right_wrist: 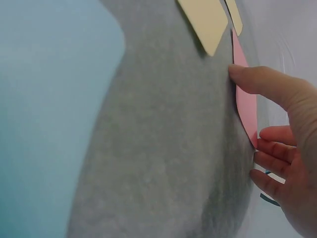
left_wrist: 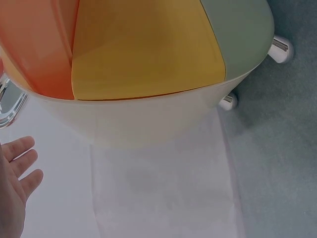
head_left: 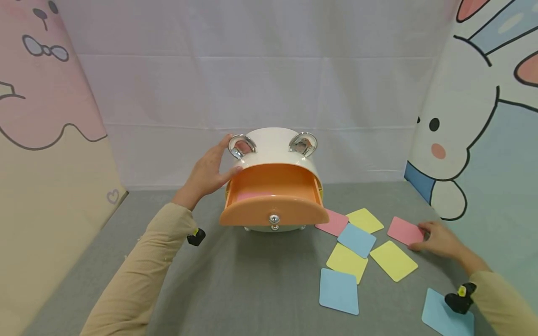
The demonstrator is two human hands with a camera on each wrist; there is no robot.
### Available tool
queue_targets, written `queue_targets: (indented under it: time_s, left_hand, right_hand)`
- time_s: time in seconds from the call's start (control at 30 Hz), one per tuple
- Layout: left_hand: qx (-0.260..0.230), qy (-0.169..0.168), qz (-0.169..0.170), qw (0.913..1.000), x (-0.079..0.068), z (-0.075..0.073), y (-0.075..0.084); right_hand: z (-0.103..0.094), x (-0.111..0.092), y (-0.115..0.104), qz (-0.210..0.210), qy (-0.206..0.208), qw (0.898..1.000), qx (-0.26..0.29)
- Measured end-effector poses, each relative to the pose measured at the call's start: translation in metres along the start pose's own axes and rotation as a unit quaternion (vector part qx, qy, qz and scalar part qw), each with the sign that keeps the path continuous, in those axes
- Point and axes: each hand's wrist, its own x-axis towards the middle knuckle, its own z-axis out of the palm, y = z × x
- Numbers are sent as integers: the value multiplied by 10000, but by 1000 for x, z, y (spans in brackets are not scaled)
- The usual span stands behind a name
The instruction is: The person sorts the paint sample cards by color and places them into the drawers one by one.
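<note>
One thin, flat, round-cornered pink card [head_left: 401, 229] is on the R, beyond the nearest yellow one, pinched at its R end by the right hand [head_left: 439, 240]: thumb on one side, index fingertip at the edge, other fingers loosely bent; can't tell if it's fully off the grey fabric-look worktop [head_left: 269, 284]. L of it are more cards, same type: a 2nd pink card [head_left: 334, 222] partly behind the drawer's R corner, an upper yellow card [head_left: 365, 220], a middle blue card [head_left: 357, 239] overlapping its neighbours, a lower yellow card [head_left: 345, 262], a R-hand yellow card [head_left: 393, 261], and a front blue card [head_left: 338, 291] nr the middle. Another, the corner blue card [head_left: 439, 311], is at bottom R, partly hidden by the black wrist cam [head_left: 459, 301]. Centre: glossy white rounded cabinet [head_left: 273, 142] w/ two shiny chrome ears [head_left: 302, 144] & small silver feet [left_wrist: 281, 50]. Its curved orange plastic drawer [head_left: 248, 215], w/ round silver knob [head_left: 274, 219], is pulled out; a flat pink piece [head_left: 254, 196] lies inside. Left hand [head_left: 206, 172] is at cabinet's L side, nr the L ear, fingers extended & spread, holding nothing; can't tell if thumb touches the rim. Bkgd: white cloth [head_left: 269, 88].
</note>
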Motion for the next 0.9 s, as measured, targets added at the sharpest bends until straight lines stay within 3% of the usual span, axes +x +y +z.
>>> queue_targets:
  time_s: [0.33, 0.67, 0.9]
  left_hand:
    - [-3, -17, -23, 10000, 0, -1, 0]
    - [10, -34, -12, 10000, 1, 1, 1]
    - [16, -6, -1, 10000, 0, 1, 0]
  right_hand:
    - [-1, -2, -6, -36, 142, 9997, -191]
    - [-2, -5, -8, 51, 181, 9998, -36]
    - [-9, -3, -15, -131, 338, 9993, 86]
